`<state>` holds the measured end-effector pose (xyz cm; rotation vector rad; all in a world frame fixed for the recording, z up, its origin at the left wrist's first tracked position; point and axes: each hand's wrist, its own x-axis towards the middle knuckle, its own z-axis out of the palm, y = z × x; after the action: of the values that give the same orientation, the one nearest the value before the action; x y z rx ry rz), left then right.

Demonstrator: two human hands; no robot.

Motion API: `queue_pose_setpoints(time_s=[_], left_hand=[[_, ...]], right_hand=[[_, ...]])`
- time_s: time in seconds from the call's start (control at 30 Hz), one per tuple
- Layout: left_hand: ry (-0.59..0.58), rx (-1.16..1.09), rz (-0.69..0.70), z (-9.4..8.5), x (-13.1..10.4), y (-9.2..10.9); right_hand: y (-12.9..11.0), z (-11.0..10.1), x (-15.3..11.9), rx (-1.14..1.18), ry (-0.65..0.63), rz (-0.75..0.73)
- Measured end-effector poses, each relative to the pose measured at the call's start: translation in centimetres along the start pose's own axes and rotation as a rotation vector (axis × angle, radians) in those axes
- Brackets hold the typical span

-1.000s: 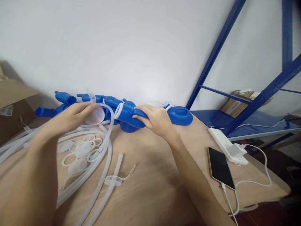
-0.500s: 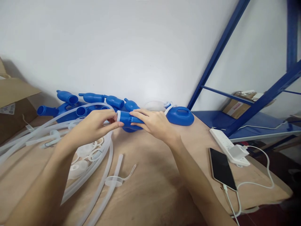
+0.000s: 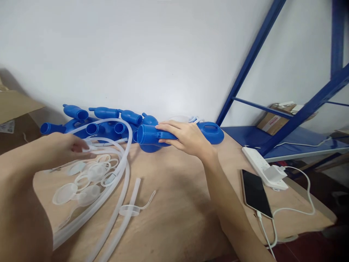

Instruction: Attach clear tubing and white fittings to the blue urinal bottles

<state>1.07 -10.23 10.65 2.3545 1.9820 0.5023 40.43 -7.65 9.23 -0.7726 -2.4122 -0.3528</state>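
Observation:
My right hand (image 3: 182,136) is wrapped round the handle of a blue plastic bottle (image 3: 147,135), whose round mouth points left. Over the clear tubing at the left is my left hand (image 3: 68,147), its fingers slightly curled and partly blurred; whether it holds anything cannot be made out. Beneath and beside it lie several translucent caps (image 3: 88,194) with ring straps. Long clear tubes (image 3: 120,203) curve across the table, one passing through a translucent disc (image 3: 129,210). More blue bottles (image 3: 105,112) are piled along the wall.
Another blue bottle (image 3: 211,133) lies right of my right hand. A phone (image 3: 256,193) on a white cable and a power strip (image 3: 263,167) are on the table's right side. A blue metal shelf (image 3: 294,142) stands behind them, and a cardboard box (image 3: 19,120) is at far left.
My left hand has left the bottle mouth and moved left over the tubing. The whitish ring at the mouth no longer shows. My right hand keeps its hold on the bottle.

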Motion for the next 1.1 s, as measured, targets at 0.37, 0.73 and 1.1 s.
queue_pose_setpoints(time_s=[0.37,0.73,1.1], left_hand=[[0.336,-0.118,0.591,2.3,-0.1,10.5],[0.700,-0.177,0.773,1.9,-0.4,10.2],[0.633,-0.367,0.681,2.4,0.1,10.0]], right_hand=[[-2.2,1.2,0.7,0.298,0.158,0.001],[2.2,3.5,0.5,1.253,-0.052,0.405],[2.1,6.9,1.8,1.299,0.350,0.376]])
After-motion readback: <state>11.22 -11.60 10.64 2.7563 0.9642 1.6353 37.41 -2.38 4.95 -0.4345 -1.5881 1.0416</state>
